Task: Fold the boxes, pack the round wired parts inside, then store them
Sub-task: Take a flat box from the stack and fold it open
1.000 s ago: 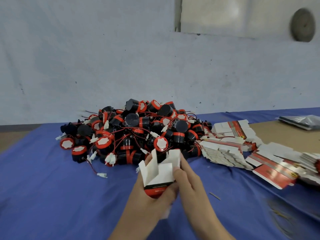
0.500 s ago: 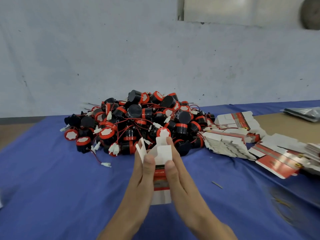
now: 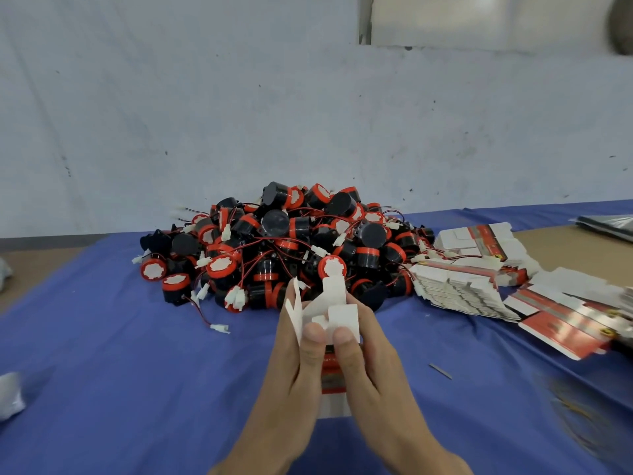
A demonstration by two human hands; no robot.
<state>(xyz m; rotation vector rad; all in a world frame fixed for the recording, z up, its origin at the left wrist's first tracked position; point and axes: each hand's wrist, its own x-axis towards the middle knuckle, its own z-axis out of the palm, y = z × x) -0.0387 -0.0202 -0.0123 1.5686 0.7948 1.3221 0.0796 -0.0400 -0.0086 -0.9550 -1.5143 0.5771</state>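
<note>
Head view, looking fwd and down: two bare hands meet at centre, both clamped on one small box (image 3: 342, 317) held just above a table (image 3: 120, 354) covered w/ blue cloth. Left hand (image 3: 291, 371) and right hand (image 3: 373, 371) sit side by side, nearly touching. Both thumbs (image 3: 313, 334) press on the near face while the fingers wrap round the outer sides. The box stands w/ its long axis running up and away from the wrists. Its red printed body sits low between the palms, and its white end flaps are splayed open above the fingertips, not yet tucked. Just beyond the fingertips lies a big pile of round wired parts (image 3: 291, 248), black w/ red bands, thin red wires and white plugs. It is about equally near both hands, perhaps a touch nearer the left. Off to the right hand's outer side, well apart, flat unfolded boxes (image 3: 459, 289) fan out in a stack. Judgement: the step in hand is closing this end. After that either hand reaches straight fwd for a part, w/ the open end kept facing the pile.
</note>
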